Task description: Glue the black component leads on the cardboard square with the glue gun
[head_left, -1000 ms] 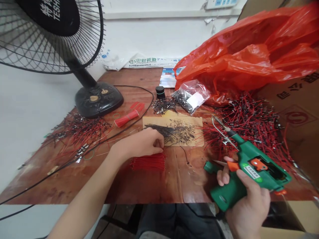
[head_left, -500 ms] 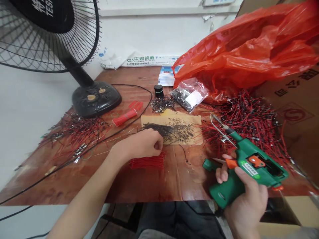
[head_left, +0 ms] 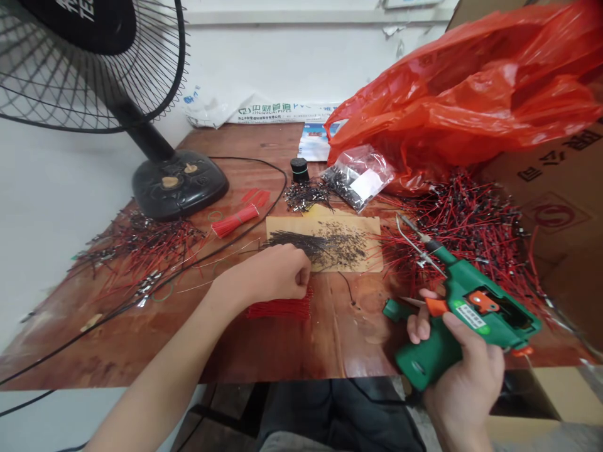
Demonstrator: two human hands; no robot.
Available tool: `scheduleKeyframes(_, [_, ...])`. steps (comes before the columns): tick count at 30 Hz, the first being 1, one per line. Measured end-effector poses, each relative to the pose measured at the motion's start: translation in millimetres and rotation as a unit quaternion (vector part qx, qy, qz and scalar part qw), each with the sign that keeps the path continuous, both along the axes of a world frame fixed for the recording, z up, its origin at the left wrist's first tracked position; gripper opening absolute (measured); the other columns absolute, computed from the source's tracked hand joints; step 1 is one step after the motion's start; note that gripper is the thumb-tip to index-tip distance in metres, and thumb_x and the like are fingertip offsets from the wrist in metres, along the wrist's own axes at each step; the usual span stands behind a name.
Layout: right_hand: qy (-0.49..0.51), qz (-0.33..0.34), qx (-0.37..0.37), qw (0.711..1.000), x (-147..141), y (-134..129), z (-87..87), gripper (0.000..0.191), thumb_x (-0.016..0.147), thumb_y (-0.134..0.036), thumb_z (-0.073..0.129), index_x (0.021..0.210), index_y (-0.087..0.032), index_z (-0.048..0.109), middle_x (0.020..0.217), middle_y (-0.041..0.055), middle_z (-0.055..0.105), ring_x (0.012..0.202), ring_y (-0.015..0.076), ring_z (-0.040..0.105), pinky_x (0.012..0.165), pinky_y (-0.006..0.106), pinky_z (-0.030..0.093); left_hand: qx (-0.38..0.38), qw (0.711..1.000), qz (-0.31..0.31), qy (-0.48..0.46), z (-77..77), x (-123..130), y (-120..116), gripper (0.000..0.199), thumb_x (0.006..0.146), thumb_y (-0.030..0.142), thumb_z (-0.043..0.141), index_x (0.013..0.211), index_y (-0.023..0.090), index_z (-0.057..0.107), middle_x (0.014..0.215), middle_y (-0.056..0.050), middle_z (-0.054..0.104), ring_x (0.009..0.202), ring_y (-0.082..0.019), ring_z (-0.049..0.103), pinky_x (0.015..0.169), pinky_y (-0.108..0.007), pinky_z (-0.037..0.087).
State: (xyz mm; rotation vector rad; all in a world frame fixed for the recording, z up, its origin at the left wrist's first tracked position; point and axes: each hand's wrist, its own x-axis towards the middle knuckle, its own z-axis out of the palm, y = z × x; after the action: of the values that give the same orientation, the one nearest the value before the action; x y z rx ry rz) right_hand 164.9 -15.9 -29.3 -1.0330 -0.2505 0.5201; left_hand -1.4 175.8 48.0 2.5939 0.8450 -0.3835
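My right hand (head_left: 464, 370) is wrapped round the handle of a green soldering gun (head_left: 471, 301) with an orange trigger. Its metal tip and a thin solder feed tube point up and left, beside a heap of red and black wires (head_left: 475, 232). My left hand (head_left: 280, 273) is closed, fingers curled down over a bundle of red wires (head_left: 277, 307); the fingertips are hidden, so what they pinch cannot be made out. Just beyond that hand lie black wires (head_left: 296, 242) on a tan board (head_left: 372, 251) speckled with dark bits.
A black fan (head_left: 179, 182) stands at the left, its cable crossing the wooden table (head_left: 358, 351). More wires (head_left: 146, 242) and a red wire bundle (head_left: 235, 221) lie there. A clear bag (head_left: 360, 179), a red plastic bag (head_left: 461, 107) and a cardboard box (head_left: 560, 207) are at the right.
The view has shifted very slightly. My left hand stays over the red wires, and my right hand keeps the soldering gun in nearly the same place.
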Motion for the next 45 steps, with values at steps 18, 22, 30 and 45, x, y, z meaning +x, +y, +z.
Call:
scheduleKeyframes(18, [0.019,-0.004,0.01,1.0,0,1,-1.6,0.021,0.084,-0.013,0.059,0.099,-0.008,0.072,0.084,0.0103,0.069,0.051,0.0124,0.052,0.045,0.028,0.04,-0.07,0.994,-0.029,-0.079,6.0,-1,12,0.01,0.084,0.025,0.065,0.091,0.025,0.074,0.09,0.004,0.071,0.08,-0.01,0.062,0.076,-0.022,0.044])
scheduleKeyframes(22, [0.024,0.001,0.007,1.0,0,1,-1.5,0.02,0.085,-0.014,0.058,0.098,-0.009,0.072,0.086,0.0107,0.069,0.051,0.0125,0.053,0.045,0.028,0.041,-0.073,0.99,-0.046,-0.109,8.3,3,9,0.009,0.086,0.025,0.065,0.088,0.023,0.074,0.088,0.003,0.07,0.08,-0.01,0.062,0.077,-0.022,0.044])
scheduleKeyframes(30, [0.025,0.001,0.004,1.0,1,1,-2.3,0.019,0.086,-0.016,0.06,0.099,-0.009,0.072,0.067,0.0056,0.063,0.051,0.014,0.052,0.046,0.027,0.041,0.04,0.976,-0.028,-0.213,-21.9,21,-4,0.026,0.099,0.028,0.044,0.1,0.018,0.069,0.1,-0.004,0.065,0.095,-0.014,0.059,0.087,-0.027,0.044])
scheduleKeyframes(45, [0.042,-0.003,-0.01,0.999,2,1,0.5,0.02,0.085,-0.015,0.059,0.099,-0.01,0.073,0.096,0.0134,0.07,0.052,0.0125,0.054,0.046,0.028,0.041,0.037,0.971,0.016,-0.236,-47.8,29,-9,0.022,0.099,0.028,0.045,0.093,0.017,0.063,0.096,-0.003,0.06,0.085,-0.011,0.056,0.074,-0.023,0.043])
